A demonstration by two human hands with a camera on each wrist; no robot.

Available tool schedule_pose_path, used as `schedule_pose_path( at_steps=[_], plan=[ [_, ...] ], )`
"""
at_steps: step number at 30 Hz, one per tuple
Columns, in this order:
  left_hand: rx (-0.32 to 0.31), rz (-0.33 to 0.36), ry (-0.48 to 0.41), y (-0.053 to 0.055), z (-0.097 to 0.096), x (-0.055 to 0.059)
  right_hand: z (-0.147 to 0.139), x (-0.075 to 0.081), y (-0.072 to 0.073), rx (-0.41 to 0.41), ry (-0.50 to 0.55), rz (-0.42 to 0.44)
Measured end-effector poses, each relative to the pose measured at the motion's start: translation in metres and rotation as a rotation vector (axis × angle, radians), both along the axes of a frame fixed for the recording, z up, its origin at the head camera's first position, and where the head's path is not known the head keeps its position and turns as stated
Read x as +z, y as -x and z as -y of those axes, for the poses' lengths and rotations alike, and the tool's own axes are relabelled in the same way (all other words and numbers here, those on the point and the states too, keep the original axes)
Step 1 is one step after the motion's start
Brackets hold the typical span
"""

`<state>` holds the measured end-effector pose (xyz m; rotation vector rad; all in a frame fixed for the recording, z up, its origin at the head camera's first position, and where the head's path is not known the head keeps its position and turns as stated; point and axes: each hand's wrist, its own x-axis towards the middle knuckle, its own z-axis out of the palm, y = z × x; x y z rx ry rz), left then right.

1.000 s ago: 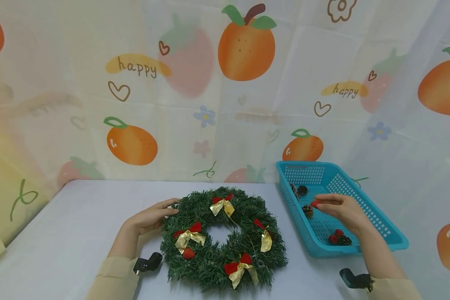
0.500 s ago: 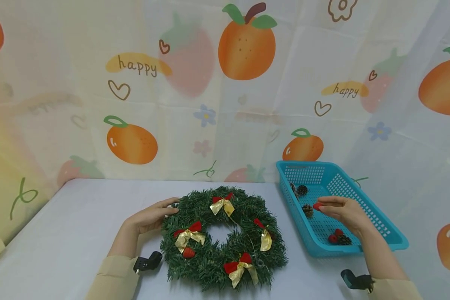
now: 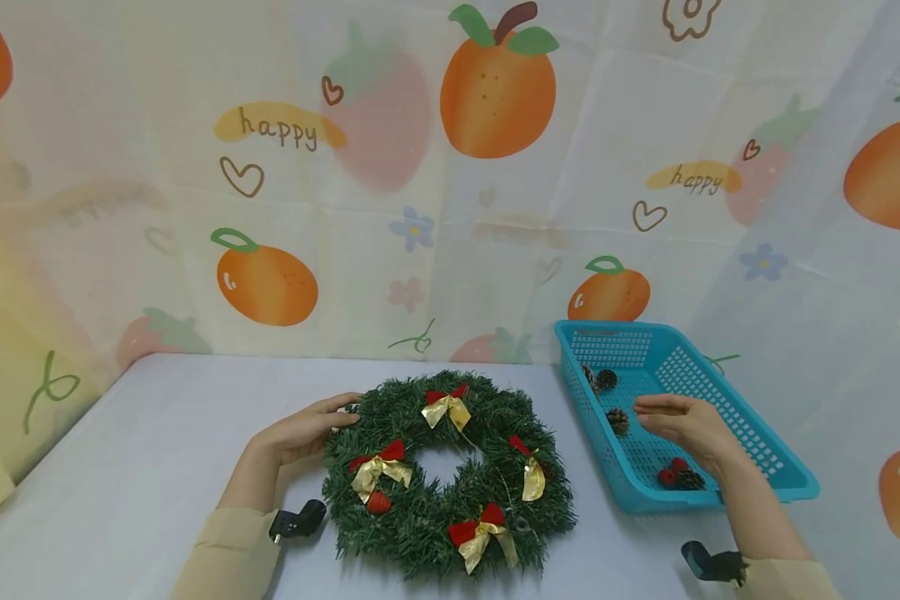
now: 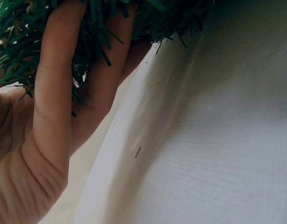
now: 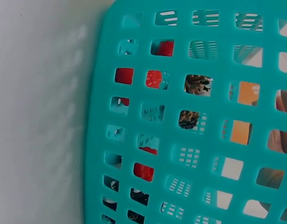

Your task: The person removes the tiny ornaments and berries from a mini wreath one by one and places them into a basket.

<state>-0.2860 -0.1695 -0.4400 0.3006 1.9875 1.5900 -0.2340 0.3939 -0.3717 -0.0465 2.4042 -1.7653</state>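
A green tinsel wreath point(image 3: 375, 533) lies on the white table, with red and gold bows point(image 3: 482, 533) around it and a small red ornament point(image 3: 378, 502) at its left. My left hand point(image 3: 311, 429) holds its upper left edge; in the left wrist view, the fingers point(image 4: 54, 70) reach in among the green strands. Over the blue basket point(image 3: 630, 492) is my right hand point(image 3: 690, 425), fingers bent toward the thumb. Nothing red shows at its fingertips in the head view; whether they hold something is hidden. The right wrist view sees the hand only partly through the basket wall point(image 5: 171, 65).
In the basket are several pine cones point(image 3: 617, 421) and red berries point(image 3: 667, 478). The basket stands at the table's right, close to the wreath. A printed curtain point(image 3: 360, 275) hangs behind the table point(image 3: 195, 433).
The small red piece seen between my right fingertips in both earlier frames is out of sight now. My right hand has barely shifted. My left hand and the wreath stay in place.
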Motion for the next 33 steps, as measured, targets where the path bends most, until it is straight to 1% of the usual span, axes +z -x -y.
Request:
schedule_pose_path(
  at_steps=[3,10,18,23,26,33],
  plan=[
    [-0.007,-0.004,0.002,0.0,-0.001,0.001,0.0,0.001,0.0,0.002,-0.007,-0.002],
    [0.002,0.001,0.004,0.0,-0.001,0.001,0.003,0.004,-0.001,0.033,0.007,-0.017],
    [-0.008,-0.001,0.012,-0.001,0.0,0.003,0.009,0.007,-0.001,0.041,-0.012,-0.039],
    [-0.004,-0.005,0.013,0.0,0.001,0.002,0.014,0.011,-0.001,0.045,-0.014,-0.044],
    [0.008,-0.008,0.017,0.0,0.001,0.002,0.019,0.012,-0.001,0.044,-0.018,-0.051],
    [-0.016,-0.022,0.02,0.001,0.001,0.001,0.03,0.018,-0.003,0.056,-0.023,-0.071]
  ],
)
